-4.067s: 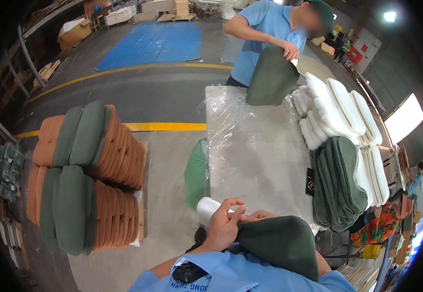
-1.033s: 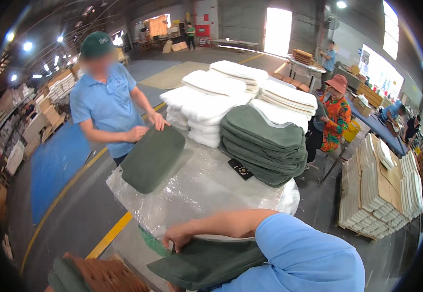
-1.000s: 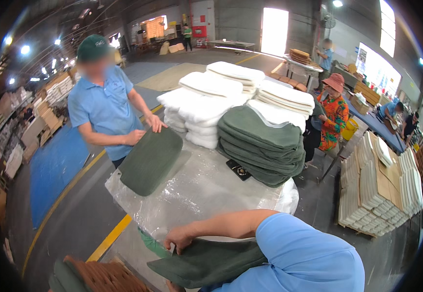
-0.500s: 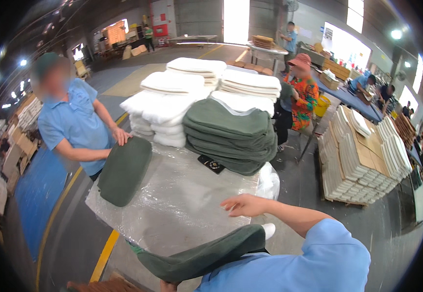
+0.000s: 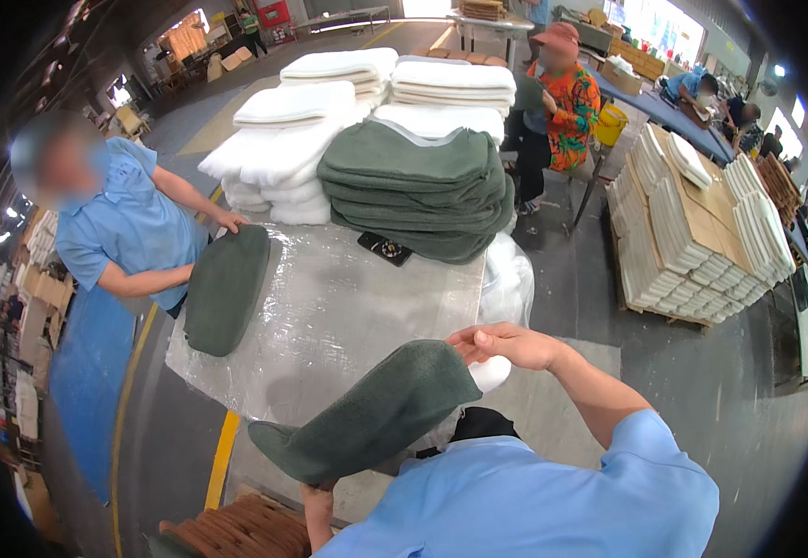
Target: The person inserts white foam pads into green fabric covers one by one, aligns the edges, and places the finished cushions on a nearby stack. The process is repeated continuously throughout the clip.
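Note:
In front of my body a dark green fabric cushion cover [image 5: 367, 409] is held tilted, with white padding [image 5: 489, 374] sticking out at its right end. My left hand [image 5: 318, 493] grips the cover from underneath near its left end, its fingers mostly hidden behind the fabric. At the upper right corner of the cover, my right hand [image 5: 511, 344] touches the edge by the padding, fingers stretched out. Across the plastic-wrapped table [image 5: 329, 344], a co-worker in a blue shirt [image 5: 134, 214] holds another flat green cushion [image 5: 227, 288] with both hands.
A stack of green cushions [image 5: 413, 195] and piles of white padding [image 5: 301, 121] stand at the table's far side, with a black phone-like object [image 5: 384, 248] before them. Brown stacked pieces [image 5: 236, 530] are at lower left. A pallet of white pads [image 5: 692, 223] stands right.
My right hand has moved from above the table to the cover's right end. The cover has been raised and tilted up on the right. The view has tipped downward.

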### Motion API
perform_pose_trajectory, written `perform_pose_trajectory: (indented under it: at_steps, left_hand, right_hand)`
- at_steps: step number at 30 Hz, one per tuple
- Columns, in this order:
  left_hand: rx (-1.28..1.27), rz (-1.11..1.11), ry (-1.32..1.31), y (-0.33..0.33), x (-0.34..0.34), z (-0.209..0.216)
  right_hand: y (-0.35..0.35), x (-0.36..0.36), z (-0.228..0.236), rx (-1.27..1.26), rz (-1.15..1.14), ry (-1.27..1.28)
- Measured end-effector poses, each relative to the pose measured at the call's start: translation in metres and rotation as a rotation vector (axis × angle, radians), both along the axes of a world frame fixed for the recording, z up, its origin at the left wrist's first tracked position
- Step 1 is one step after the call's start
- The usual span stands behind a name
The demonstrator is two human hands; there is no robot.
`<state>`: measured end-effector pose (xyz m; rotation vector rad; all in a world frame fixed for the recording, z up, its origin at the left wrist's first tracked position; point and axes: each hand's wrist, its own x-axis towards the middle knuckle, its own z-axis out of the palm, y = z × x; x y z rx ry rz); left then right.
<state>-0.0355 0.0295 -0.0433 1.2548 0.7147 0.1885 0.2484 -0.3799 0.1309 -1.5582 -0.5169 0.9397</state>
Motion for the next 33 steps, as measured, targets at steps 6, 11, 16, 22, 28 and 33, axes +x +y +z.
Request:
perform_pose_trajectory:
  at_steps: [6,11,16,22,28,33]
  left_hand:
    - [0.065,-0.002,0.054,-0.006,-0.002,0.014]
    - [0.128,-0.036,0.056,-0.015,0.023,0.023]
    - [0.202,-0.089,0.089,-0.028,0.055,0.025]
    - [0.397,-0.068,0.204,-0.034,0.073,0.045]
    - [0.488,-0.169,0.327,-0.038,0.076,0.022]
    - [0.597,-0.198,0.387,-0.01,0.058,0.019]
  right_hand:
    - [0.012,-0.037,0.019,0.04,-0.009,-0.424]
    - [0.028,-0.056,0.015,-0.023,-0.18,-0.758]
    - [0.012,-0.068,0.003,-0.019,-0.186,-0.837]
    - [-0.008,-0.068,-0.022,-0.269,-0.21,-1.083]
    - [-0.021,-0.071,-0.067,-0.236,-0.265,-0.873]
    - [-0.014,-0.077,-0.077,-0.098,-0.325,-0.856]
